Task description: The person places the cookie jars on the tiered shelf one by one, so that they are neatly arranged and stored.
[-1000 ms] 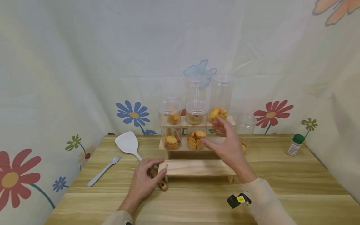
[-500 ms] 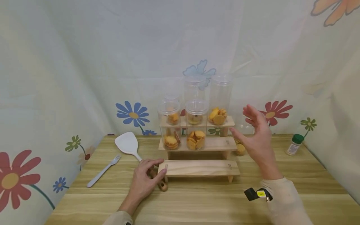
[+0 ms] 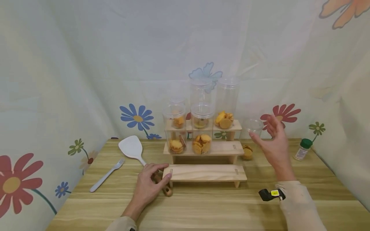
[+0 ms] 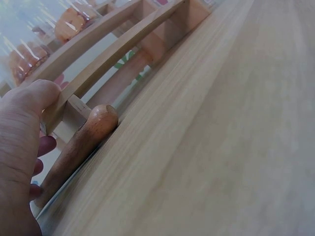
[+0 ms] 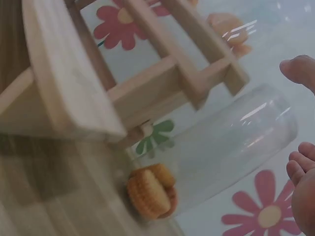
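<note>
A three-tier wooden display rack (image 3: 205,172) stands in the middle of the table. My left hand (image 3: 148,184) holds the left end of its lowest shelf, the thumb over the edge in the left wrist view. To the right of the rack a clear plastic jar (image 5: 226,142) with a few cookies (image 5: 151,191) at its bottom stands on the table. Beside that jar my right hand (image 3: 276,149) is raised, fingers spread and apart from it. Clear jars of cookies fill the top tier, and two more, one a left jar (image 3: 175,134) and one a middle jar (image 3: 202,138), stand on the second.
Left of the rack lie a white turner (image 3: 131,147) and a light fork (image 3: 107,175). The turner's wooden handle (image 4: 81,152) passes under my left hand. A green-capped seasoning bottle (image 3: 303,149) stands at the right. Flowered cloth (image 3: 144,64) hangs behind the table.
My right hand has moved right, from in front of the rack to the right side of the jar on the table. The left hand has stayed on the shelf's end.
</note>
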Demonstrator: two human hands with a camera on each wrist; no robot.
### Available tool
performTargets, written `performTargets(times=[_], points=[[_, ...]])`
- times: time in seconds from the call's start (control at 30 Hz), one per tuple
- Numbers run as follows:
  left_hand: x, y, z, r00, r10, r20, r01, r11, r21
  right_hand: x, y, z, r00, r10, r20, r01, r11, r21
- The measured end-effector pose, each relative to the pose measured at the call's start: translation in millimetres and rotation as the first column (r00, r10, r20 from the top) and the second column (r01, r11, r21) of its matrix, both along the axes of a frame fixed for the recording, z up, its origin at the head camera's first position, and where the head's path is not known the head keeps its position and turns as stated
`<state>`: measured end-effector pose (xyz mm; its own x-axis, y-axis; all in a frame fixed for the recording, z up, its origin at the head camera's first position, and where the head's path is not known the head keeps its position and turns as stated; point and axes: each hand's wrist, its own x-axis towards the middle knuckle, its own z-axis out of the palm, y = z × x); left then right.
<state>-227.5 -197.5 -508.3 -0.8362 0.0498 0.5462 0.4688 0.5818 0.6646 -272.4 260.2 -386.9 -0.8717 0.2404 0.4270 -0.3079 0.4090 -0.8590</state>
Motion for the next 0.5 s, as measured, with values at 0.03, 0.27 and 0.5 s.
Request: performTargets(times=[0.03,0.27,0.5], points=[[0.1,0,0.1,1.000,0.000,0.000,0.000,1.000,0.000,-2.5,1,-4.7,1.000,0.001,0.014,-0.001,1.000,-0.005],[0.2,0,0.1,1.000,0.002,0.001,-0.002,1.000,-0.001,-17.6,11,-33.2,0.999,0.047,0.022,-0.046,0.999,-0.024],[-0.5,-1,-0.6,1.000,0.003,0.002,-0.003,1.000,-0.003,-22.3,12,-49.6,0.994,0.087,0.072,-0.087,0.996,-0.007]])
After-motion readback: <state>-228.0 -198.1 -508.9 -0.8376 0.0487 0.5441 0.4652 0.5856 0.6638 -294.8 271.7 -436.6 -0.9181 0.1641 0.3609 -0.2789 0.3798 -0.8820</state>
